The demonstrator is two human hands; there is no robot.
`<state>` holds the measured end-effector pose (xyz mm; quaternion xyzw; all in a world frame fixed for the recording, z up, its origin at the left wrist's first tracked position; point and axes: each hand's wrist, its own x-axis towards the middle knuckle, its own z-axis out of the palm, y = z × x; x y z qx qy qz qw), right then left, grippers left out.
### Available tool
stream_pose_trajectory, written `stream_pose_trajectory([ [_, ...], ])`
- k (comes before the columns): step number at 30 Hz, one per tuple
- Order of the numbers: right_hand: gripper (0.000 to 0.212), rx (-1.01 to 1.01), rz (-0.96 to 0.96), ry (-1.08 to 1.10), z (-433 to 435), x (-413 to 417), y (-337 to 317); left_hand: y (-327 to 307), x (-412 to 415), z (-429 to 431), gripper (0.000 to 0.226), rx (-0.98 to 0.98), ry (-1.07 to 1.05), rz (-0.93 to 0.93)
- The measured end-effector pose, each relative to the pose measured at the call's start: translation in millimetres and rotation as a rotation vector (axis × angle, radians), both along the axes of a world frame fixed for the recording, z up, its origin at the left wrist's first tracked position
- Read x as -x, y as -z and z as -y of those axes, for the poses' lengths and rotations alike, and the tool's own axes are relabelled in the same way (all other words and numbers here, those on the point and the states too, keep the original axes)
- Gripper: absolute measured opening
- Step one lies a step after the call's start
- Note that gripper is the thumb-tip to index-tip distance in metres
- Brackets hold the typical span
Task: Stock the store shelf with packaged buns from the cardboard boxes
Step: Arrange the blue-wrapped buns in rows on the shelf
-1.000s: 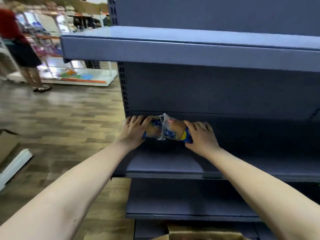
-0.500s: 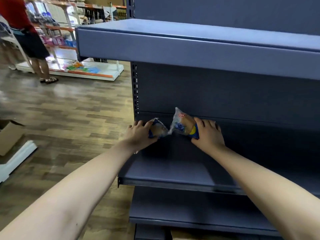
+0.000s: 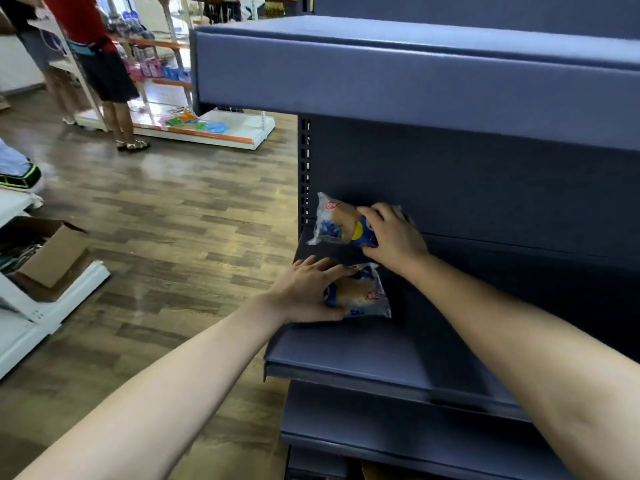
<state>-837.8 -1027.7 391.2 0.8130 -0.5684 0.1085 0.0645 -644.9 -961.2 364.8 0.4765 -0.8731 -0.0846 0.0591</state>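
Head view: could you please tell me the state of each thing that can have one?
Rear pack: tilted up by the back panel, gripped by the right hand.
Front pack: lying on the shelf, held by the left hand.
Shelf: holds both packs near its left end.
Box: open, flap raised.
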Motion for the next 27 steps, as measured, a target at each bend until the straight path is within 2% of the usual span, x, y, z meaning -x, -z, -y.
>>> stream_pose_trajectory([
  [4,0.070,-0.032,-0.034,-0.073,18.4,-21.8,13.3,-0.4,-1.1,1.6,0.076,0.006,0.000,0.000],
  [8,0.067,-0.061,-0.075,-0.056,33.7,-19.5,15.6,0.5,-1.9,3.2,0.075,0.008,0.005,-0.005],
  [12,0.068,-0.016,-0.147,-0.061,39.5,-17.4,16.4,1.0,-2.4,4.7,0.075,-0.008,-0.002,-0.026],
  [18,0.062,-0.177,-0.001,-0.118,37.8,-9.5,10.1,-0.4,-2.6,5.7,0.076,-0.010,-0.008,-0.041],
  [21,0.053,-0.129,0.055,-0.115,28.9,1.6,3.5,-1.7,-2.3,4.0,0.076,-0.016,-0.022,-0.033],
  [27,0.046,-0.083,0.024,-0.037,0.1,25.5,-11.2,-5.7,0.3,-0.9,0.077,-0.058,-0.041,-0.011],
])
